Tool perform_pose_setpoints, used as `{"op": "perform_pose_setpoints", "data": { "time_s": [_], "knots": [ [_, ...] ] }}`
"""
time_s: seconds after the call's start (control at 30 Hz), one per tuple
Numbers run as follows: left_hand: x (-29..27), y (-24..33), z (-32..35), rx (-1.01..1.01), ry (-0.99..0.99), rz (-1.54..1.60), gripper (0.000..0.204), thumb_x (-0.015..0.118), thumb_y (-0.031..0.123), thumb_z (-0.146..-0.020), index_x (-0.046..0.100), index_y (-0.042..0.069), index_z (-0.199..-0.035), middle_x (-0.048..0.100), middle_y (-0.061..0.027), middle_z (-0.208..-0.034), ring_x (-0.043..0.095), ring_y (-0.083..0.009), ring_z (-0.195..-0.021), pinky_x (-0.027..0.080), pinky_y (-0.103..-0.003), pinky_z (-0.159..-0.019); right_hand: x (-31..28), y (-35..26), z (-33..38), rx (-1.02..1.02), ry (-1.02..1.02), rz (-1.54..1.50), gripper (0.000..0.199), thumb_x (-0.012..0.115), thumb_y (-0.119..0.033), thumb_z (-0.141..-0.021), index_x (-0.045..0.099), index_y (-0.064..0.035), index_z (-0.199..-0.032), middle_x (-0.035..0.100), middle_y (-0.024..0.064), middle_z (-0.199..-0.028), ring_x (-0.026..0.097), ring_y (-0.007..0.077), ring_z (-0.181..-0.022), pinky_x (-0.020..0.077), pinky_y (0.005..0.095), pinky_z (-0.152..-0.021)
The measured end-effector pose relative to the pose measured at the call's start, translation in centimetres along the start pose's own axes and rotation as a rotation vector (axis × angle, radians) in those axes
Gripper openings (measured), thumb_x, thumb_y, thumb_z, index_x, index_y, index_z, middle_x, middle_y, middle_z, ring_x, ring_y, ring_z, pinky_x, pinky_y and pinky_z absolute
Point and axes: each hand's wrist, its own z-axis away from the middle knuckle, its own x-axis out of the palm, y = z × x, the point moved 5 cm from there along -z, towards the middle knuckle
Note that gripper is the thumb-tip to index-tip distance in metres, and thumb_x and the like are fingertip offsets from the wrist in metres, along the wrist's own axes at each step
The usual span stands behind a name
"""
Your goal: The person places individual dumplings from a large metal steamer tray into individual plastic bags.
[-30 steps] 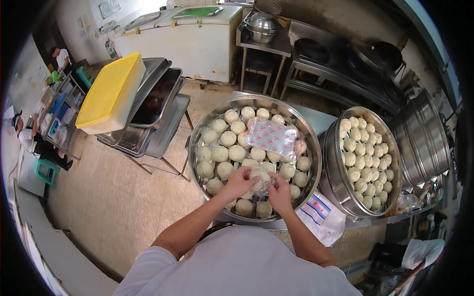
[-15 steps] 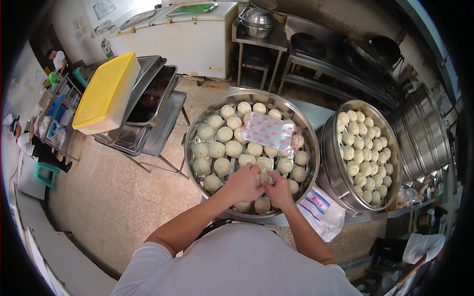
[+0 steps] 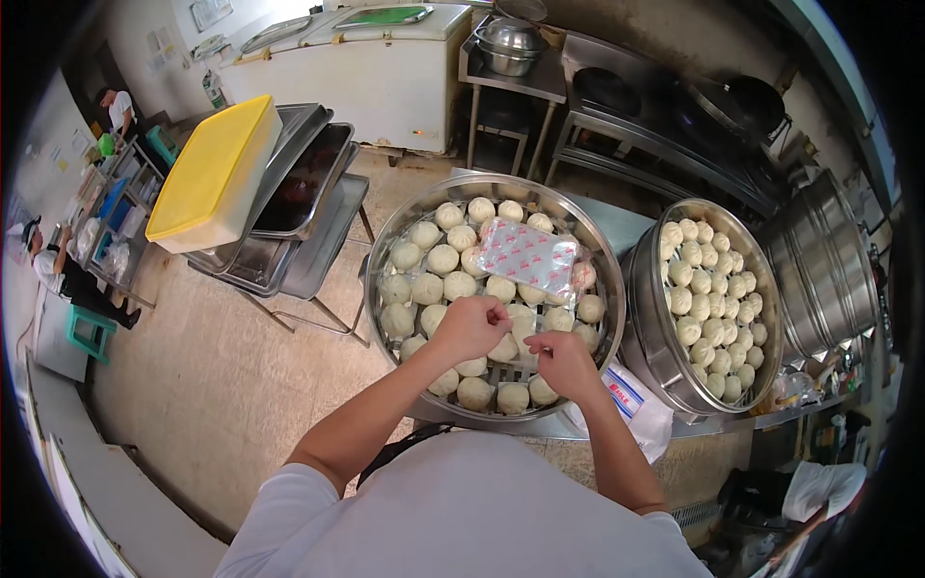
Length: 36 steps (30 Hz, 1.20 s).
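Over the near half of a wide round steel steamer tray (image 3: 381, 362) filled with white steamed buns (image 3: 443, 258), my two hands hang a little apart. My left hand (image 3: 472, 328) is closed, thumb and fingers pinched at the edge of a thin, see-through plastic bag (image 3: 524, 326). On its other side, the curled fingers of my right hand (image 3: 564, 362) pinch the plastic too. Buns show beneath and around it. A flat whitish packet with a red pattern (image 3: 526, 256) lies on the buns just beyond my hands.
To the right stands a second steel steamer (image 3: 638, 332) of smaller buns, with stacked steamer rings (image 3: 819, 270) beyond. A white and blue plastic package (image 3: 647, 414) lies between the steamers. At left, a yellow-lidded box (image 3: 214, 171) tops metal trays. Co-workers (image 3: 72, 265) are at far left.
My hands have moved apart, from touching to a gap with the clear plastic stretched between them. The view has shifted slightly, and more near-side buns show.
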Motion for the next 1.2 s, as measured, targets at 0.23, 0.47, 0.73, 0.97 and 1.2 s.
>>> {"op": "perform_pose_setpoints", "data": {
  "time_s": [0.23,0.47,0.73,0.97,1.2],
  "knots": [
    [1.6,-5.9,-1.7,0.030,-0.144,0.237,0.041,0.083,0.019,-0.079,0.070,0.002,-0.114,0.072,-0.0149,-0.105,0.068,-0.0234,-0.096,0.055,-0.035,-0.085,-0.2,1.1,-0.7,0.075,-0.033,0.052,0.038,0.053,0.005,-0.081,0.076,-0.0008,-0.110,0.074,0.0245,-0.094,0.073,0.0339,-0.081,0.0556,0.0379,-0.075],
    [6.4,-4.6,0.0,0.102,-0.403,-0.528,0.080,0.089,0.045,-0.071,0.058,0.002,-0.131,0.061,-0.0202,-0.129,0.058,-0.0359,-0.122,0.048,-0.046,-0.103,2.5,3.4,-1.2,0.111,-0.228,0.387,0.030,0.059,-0.012,-0.089,0.077,-0.0099,-0.112,0.072,0.0246,-0.098,0.069,0.0409,-0.091,0.0547,0.0499,-0.082],
    [7.1,-5.4,-0.2,0.075,-0.369,-0.690,0.078,0.088,0.051,-0.069,0.060,0.003,-0.125,0.066,-0.0188,-0.122,0.063,-0.0338,-0.117,0.051,-0.044,-0.097,3.4,4.5,-0.2,0.157,-0.126,0.505,0.027,0.068,-0.024,-0.087,0.079,-0.0173,-0.110,0.068,0.0184,-0.107,0.069,0.0376,-0.095,0.0559,0.0484,-0.084],
    [7.6,-6.7,-0.5,-0.041,-0.361,-0.130,0.069,0.095,0.024,-0.063,0.058,0.008,-0.119,0.070,-0.0129,-0.109,0.067,-0.0284,-0.101,0.053,-0.041,-0.088,3.4,6.2,0.6,0.067,0.065,0.333,0.029,0.072,-0.017,-0.081,0.077,-0.0189,-0.110,0.065,0.0145,-0.112,0.070,0.0356,-0.093,0.0580,0.0457,-0.081],
    [9.3,-9.4,-1.7,0.087,-0.574,0.320,0.059,0.084,-0.003,-0.069,0.055,0.005,-0.120,0.065,-0.0076,-0.111,0.063,-0.0201,-0.100,0.052,-0.033,-0.088,4.3,8.7,1.1,0.038,0.109,0.349,0.027,0.070,-0.015,-0.081,0.077,-0.0168,-0.107,0.066,0.0134,-0.109,0.070,0.0352,-0.090,0.0582,0.0467,-0.079]
  ]
}}
